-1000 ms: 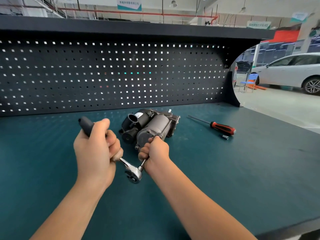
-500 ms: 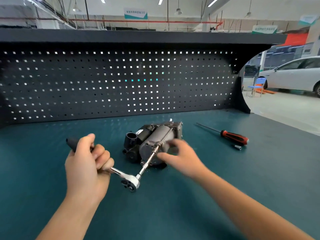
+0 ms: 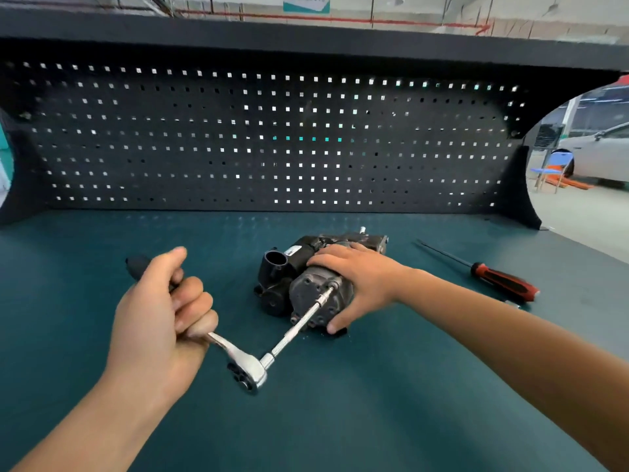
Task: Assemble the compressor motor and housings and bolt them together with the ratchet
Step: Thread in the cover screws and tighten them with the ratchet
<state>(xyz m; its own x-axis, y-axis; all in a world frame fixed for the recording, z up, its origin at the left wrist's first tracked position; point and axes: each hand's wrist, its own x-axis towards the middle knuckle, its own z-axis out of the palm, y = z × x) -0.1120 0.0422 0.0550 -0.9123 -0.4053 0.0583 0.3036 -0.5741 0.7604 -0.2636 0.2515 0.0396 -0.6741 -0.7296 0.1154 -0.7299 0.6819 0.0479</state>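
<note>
Where the grey-and-black metal compressor (image 3: pixel 308 294) sits: mid-counter, on its side, round grey motor end facing the camera, black housings behind and to its left.
Counter (image 3: pixel 374 403): dark teal mat, black perforated pegboard (image 3: pixel 238 137) along the back.
Right hand (image 3: pixel 360 281): grip clamped on the compressor, fingers over the top of the motor can, thumb at its lower front edge.
Left hand (image 3: pixel 160 321): grip closed round the black handle of the chrome ratchet (image 3: pixel 250 373), thumb up.
Ratchet: head low, in front of the compressor; long chrome extension bar (image 3: pixel 296 327) runs up-right, tip on the motor end face.
Red-and-black screwdriver (image 3: pixel 500 279): lying on the counter, well right of the compressor, untouched.
</note>
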